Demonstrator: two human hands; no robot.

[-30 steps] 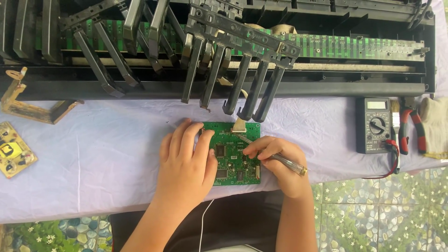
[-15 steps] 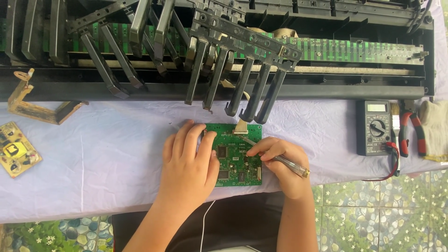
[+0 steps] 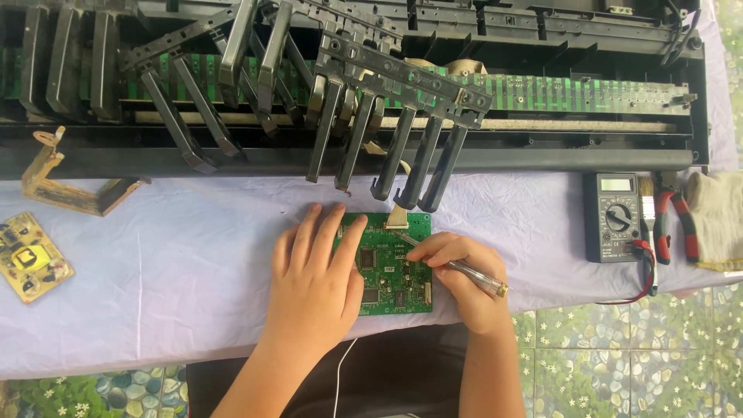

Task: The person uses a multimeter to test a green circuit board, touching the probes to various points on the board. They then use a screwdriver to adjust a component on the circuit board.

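Note:
A green circuit board point(image 3: 395, 271) lies flat on the pale cloth near the table's front edge. My left hand point(image 3: 313, 271) rests palm down on the board's left part, fingers spread over it. My right hand point(image 3: 460, 279) grips a thin metal tool point(image 3: 457, 267) like a pen, its tip touching the board's upper middle near a white connector point(image 3: 397, 220). A flat ribbon cable runs from that connector up toward the opened keyboard chassis.
An opened electronic keyboard point(image 3: 371, 101) with lifted black keys and green boards fills the back. A multimeter point(image 3: 611, 217), red-handled pliers point(image 3: 675, 220) and a white glove point(image 3: 716, 220) lie right. A yellow board point(image 3: 29, 257) and a wooden piece point(image 3: 66, 186) lie left.
Both hands stay on the board with only slight shifts. The view has tilted a little; nothing was picked up or let go.

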